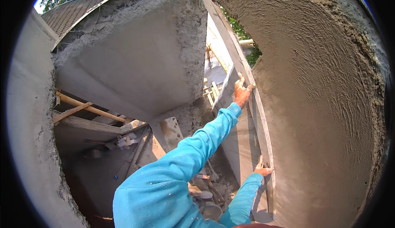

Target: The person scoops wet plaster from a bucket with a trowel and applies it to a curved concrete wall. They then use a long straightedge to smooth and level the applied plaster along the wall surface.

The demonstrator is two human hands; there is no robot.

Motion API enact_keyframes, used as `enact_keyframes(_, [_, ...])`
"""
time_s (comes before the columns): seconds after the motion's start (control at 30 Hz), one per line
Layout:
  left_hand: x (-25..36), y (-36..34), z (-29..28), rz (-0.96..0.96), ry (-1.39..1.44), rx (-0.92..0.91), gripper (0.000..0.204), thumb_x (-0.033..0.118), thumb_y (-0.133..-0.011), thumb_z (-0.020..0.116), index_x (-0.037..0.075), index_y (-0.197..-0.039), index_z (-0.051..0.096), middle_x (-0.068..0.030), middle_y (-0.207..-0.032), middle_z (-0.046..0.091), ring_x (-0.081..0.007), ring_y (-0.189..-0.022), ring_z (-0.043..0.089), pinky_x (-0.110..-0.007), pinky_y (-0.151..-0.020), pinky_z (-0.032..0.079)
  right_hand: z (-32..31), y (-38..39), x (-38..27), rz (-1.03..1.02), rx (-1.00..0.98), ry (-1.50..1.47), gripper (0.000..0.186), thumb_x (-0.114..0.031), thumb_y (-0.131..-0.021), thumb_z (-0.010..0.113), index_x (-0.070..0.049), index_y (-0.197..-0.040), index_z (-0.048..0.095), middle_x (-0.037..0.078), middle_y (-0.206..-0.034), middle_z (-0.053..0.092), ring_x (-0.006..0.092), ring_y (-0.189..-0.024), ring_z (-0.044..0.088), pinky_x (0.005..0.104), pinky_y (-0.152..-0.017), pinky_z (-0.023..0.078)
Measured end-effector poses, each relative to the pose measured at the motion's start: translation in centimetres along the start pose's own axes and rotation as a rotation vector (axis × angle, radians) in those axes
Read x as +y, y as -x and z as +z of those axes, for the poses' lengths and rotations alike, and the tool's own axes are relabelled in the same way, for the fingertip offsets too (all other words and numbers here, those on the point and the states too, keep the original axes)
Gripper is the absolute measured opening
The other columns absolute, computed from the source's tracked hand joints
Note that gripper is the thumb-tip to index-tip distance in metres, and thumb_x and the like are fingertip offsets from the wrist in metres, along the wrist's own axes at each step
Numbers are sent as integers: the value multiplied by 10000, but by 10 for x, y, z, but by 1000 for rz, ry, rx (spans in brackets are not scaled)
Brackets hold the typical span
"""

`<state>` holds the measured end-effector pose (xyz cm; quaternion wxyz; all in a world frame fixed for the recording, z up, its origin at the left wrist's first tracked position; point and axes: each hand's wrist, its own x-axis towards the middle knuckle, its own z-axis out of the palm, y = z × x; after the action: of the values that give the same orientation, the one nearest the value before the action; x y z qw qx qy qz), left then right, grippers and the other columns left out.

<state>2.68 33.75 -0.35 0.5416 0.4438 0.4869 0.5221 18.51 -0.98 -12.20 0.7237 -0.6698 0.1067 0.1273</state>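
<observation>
A long, narrow straight board (pixel 231 36) runs from the top middle down to the lower right, along the edge of a wall covered in fresh brown mortar (pixel 312 88). My left hand (pixel 242 91) holds the board's near edge about halfway along, thumb and finger spread against it. Lower down, my right hand (pixel 263 168) grips the same board near its bottom end. Some fingers of both hands are out of sight. Both arms wear bright blue sleeves, and pale plaster marks the left fingers.
A grey plastered wall (pixel 131 59) with rough edges stands to the left. Bamboo poles (pixel 90 109) cross an opening there. Far below lie planks (pixel 170 133), rubble and a round bucket-like container (pixel 212 210). Green leaves show behind the board.
</observation>
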Motion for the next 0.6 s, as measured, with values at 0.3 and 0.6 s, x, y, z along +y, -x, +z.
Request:
enact_keyframes(0.3, [62,30,11,124,-189,-16,1053,463,-815,781,-37,-1542,206,-253,-1462,397,-327,-1374,398,-374,-1132,340,-5,21,-46,40,91,-269,815,-68,-796,756,-143,-1486,328,133,-1511,182,405,-1389,263,587,-878,616])
enact_keyframes(0.6, [42,-6,-15,-13,14,4,1166,471,-714,858,-140,-1487,235,-274,-1518,358,-304,-1397,390,-361,-1130,365,13,14,-1,259,118,-449,647,-188,-935,612,-187,-1510,315,113,-1532,158,428,-1393,236,646,-853,601])
